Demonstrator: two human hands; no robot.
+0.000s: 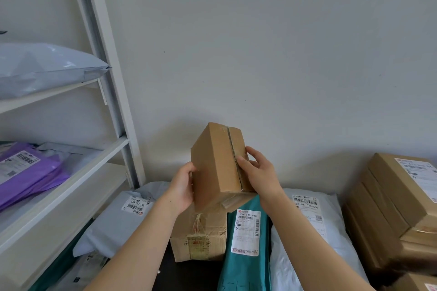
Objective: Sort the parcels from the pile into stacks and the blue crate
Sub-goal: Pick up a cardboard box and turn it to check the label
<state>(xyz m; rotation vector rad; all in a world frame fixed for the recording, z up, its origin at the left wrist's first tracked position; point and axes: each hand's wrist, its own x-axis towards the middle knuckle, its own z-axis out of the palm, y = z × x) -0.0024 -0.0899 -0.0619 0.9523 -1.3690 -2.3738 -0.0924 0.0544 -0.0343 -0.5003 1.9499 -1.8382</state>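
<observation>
**Small box up in both hands: how I reckon it handles**

The brown box (220,168) is off the pile (212,250) and up in the air in front of the wall (260,42), tilted and pinned between two hands. The left hand (182,186) wraps one long side, with the thumb on the near face and the rest curled behind where I can't see them. The right hand (257,172) clamps the opposite side, its fingers (243,163) lying across the taped seam. Both hands are gripping and neither is loose.

Straight under the fingers there's a crumpled carton (196,227) and a teal mailer (246,243). Below and right of the right fingers is a white mailer (307,220), and down-left of the left fingers a grey mailer (113,222). Further right of the right hand is a stack (390,208) of bigger boxes. Off past the left fingers there's a shelf (71,172) with purple mailers (30,172). I can't see the blue crate anywhere.

My guess on handling is that it's stiff cardboard with crisp edges, so it won't sag or fold in the grip. It's probably fairly light, going by how easily it's held up. The tape looks glossy and is wrinkled at the low end, so I'd expect that part to be slippery. I'd keep the pads on bare cardboard on two opposite sides, near the middle. Can't tell what's inside, so I'd set it down gently.
</observation>
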